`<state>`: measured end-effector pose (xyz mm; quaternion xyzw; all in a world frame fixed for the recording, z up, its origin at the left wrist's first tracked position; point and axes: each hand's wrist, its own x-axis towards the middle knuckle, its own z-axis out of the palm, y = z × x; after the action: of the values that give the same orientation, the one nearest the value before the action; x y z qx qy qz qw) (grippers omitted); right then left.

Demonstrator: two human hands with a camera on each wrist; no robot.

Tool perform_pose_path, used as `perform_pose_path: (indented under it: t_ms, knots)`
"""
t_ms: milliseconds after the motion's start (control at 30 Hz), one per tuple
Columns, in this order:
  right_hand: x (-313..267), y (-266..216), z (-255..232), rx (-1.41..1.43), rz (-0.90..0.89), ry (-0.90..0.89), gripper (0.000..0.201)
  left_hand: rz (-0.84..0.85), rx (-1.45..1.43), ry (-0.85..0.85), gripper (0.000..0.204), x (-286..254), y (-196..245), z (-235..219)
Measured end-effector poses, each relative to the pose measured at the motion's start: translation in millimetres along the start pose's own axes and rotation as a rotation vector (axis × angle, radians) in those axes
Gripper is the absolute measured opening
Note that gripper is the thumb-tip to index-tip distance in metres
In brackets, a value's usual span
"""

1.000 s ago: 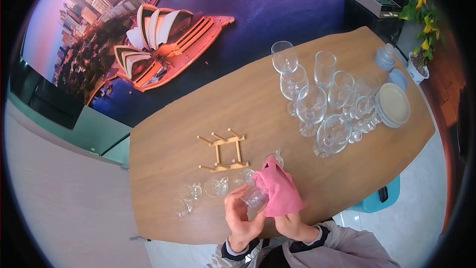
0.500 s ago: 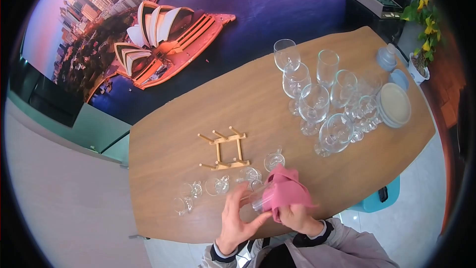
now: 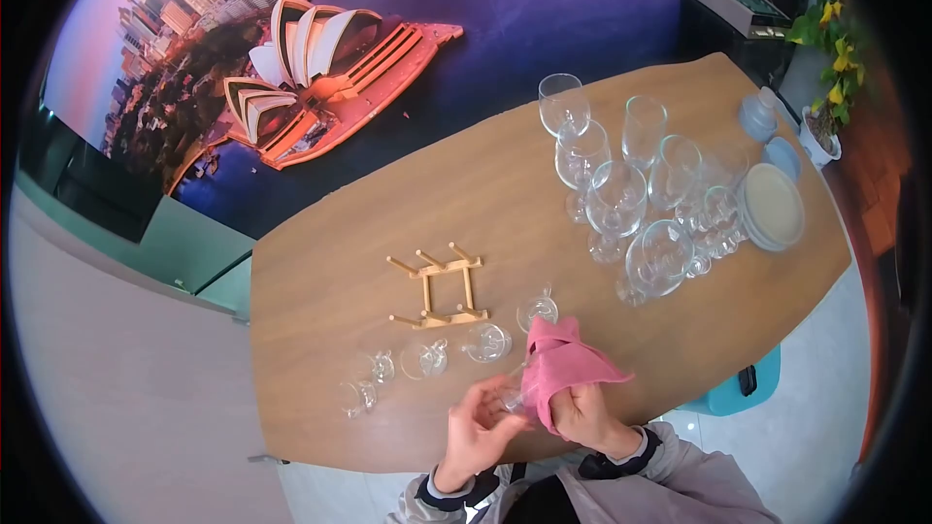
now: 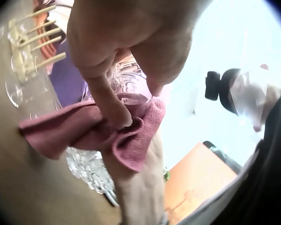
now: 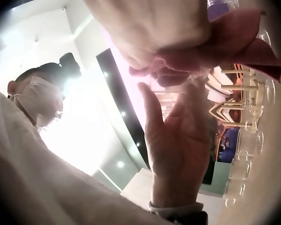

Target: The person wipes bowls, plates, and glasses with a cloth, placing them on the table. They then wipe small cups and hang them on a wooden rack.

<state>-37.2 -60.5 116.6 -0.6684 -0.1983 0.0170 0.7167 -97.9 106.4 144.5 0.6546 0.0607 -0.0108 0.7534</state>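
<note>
A small clear glass [image 3: 513, 400] is held near the table's front edge. My left hand [image 3: 474, 432] grips it between thumb and fingers. My right hand [image 3: 584, 415] clutches a pink cloth [image 3: 573, 369], which covers the glass's right side and hides part of it. In the left wrist view, folds of the cloth [image 4: 70, 129] bunch around the glass under the fingertips. On the table just beyond the hands stand a glass cup with a handle [image 3: 537, 313] and another glass cup [image 3: 487, 342].
A wooden peg rack [image 3: 448, 273] lies mid-table. More glass cups [image 3: 424, 360] line up to its front left. Several stemmed glasses [image 3: 615, 199] crowd the right side, beside stacked plates [image 3: 772, 204] and blue dishes [image 3: 757, 116]. A teal stool [image 3: 743, 383] is past the table's right edge.
The cloth and right hand have shifted right and turned, uncovering the glass cups behind. The held glass has tilted toward the cloth and is now mostly hidden between hand and cloth.
</note>
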Motion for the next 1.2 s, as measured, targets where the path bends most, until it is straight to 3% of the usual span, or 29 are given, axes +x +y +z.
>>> perform_pose_path:
  t_ms: [33, 67, 133, 167, 233, 267, 300, 333, 367, 400, 467, 500, 567, 600, 667, 733, 800, 867, 900, 967, 1100, 1133, 1167, 1200]
  knots:
    - [-4.0, 0.4, -2.9, 0.079, 0.099, -0.084, 0.022, -0.158, -0.257, -0.038, 0.063, 0.8, 3.2, -0.6]
    - [-5.5, 0.5, -4.7, 0.157, 0.194, -0.173, 0.021, -0.157, -0.258, -0.034, 0.063, 0.1, 2.9, -4.0]
    - [-2.2, 4.1, 0.7, 0.099, 0.103, -0.111, 0.019, -0.366, -0.391, -0.102, 0.059, 1.5, 1.7, -11.3]
    - [-0.9, 5.1, 3.6, 0.042, 0.016, -0.041, 0.018, -0.364, -0.391, -0.104, 0.059, 2.7, 2.9, -9.2]
    - [4.5, 2.6, 5.2, 0.07, 0.048, 0.008, 0.018, 0.181, 0.413, 0.022, 0.057, 3.6, 9.1, -1.9]
    - [6.1, 2.1, 6.3, 0.1, 0.076, 0.053, 0.018, 0.179, 0.416, 0.022, 0.057, 5.2, 15.6, -1.2]
    - [3.0, 3.4, 7.0, 0.104, 0.075, 0.053, 0.018, 0.339, 0.647, -0.022, 0.061, 8.2, 24.3, -1.1]
    - [-2.3, 5.6, 6.8, 0.165, 0.215, 0.04, 0.018, 0.5, 0.875, -0.067, 0.065, 9.4, 29.2, -1.1]
    - [-4.2, 6.8, 6.2, 0.223, 0.354, 0.025, 0.018, 0.485, 0.846, -0.027, 0.068, 6.1, 21.6, -1.8]
    - [-2.3, 4.5, 6.5, 0.222, 0.349, 0.023, 0.018, 0.49, 0.846, -0.023, 0.068, 4.6, 17.4, -2.4]
    - [-1.8, -2.9, 6.5, 0.087, 0.183, 0.051, 0.019, 0.288, 0.588, -0.003, 0.065, 2.2, 9.1, -2.8]
    - [-2.3, -4.7, 4.6, 0.083, 0.189, 0.053, 0.019, 0.283, 0.583, -0.006, 0.065, 0.6, 1.9, -2.9]
    - [0.9, -8.0, 2.2, 0.12, 0.154, 0.028, 0.019, 0.114, 0.179, 0.011, 0.062, -1.5, -10.4, -4.6]
    - [0.9, -10.3, 3.3, 0.12, 0.151, 0.022, 0.019, 0.119, 0.179, 0.017, 0.062, -2.6, -12.3, -5.7]
    - [0.2, -16.9, 5.3, 0.141, 0.23, 0.032, 0.02, -0.201, -0.358, 0.008, 0.059, -2.9, -14.1, -7.0]
    - [0.3, -18.4, 3.7, 0.128, 0.259, -0.001, 0.02, -0.264, -0.364, -0.005, 0.06, -3.9, -12.5, -12.1]
    - [-1.5, -9.8, 8.7, 0.053, 0.144, 0.024, 0.02, -0.333, -0.369, -0.009, 0.061, -6.6, -8.5, -8.7]
    - [0.4, -7.0, 14.7, 0.072, 0.148, 0.042, 0.02, 0.196, 0.22, 0.14, 0.06, -2.8, 8.2, 6.0]
    - [1.3, -6.5, 17.0, 0.089, 0.154, 0.065, 0.02, 0.197, 0.223, 0.142, 0.06, -0.1, 16.9, 5.3]
    - [1.3, -8.9, 18.3, 0.117, 0.206, 0.067, 0.021, 0.508, 0.853, -0.029, 0.053, 2.2, 29.0, 0.8]
    - [0.1, -11.7, 14.3, 0.196, 0.328, 0.031, 0.016, 0.367, 0.647, 0.033, 0.042, -4.1, 3.5, -4.0]
    - [-0.1, -11.7, 13.9, 0.191, 0.327, 0.031, 0.016, 0.172, 0.382, 0.084, 0.04, -6.6, -9.1, -6.6]
    - [-1.2, -11.3, 14.6, 0.1, 0.206, 0.022, 0.014, -0.025, 0.116, 0.13, 0.039, -8.4, -18.0, -9.0]
    - [-2.4, -10.9, 15.2, 0.009, 0.085, 0.013, 0.011, -0.026, 0.114, 0.128, 0.039, -7.5, -18.4, -12.1]
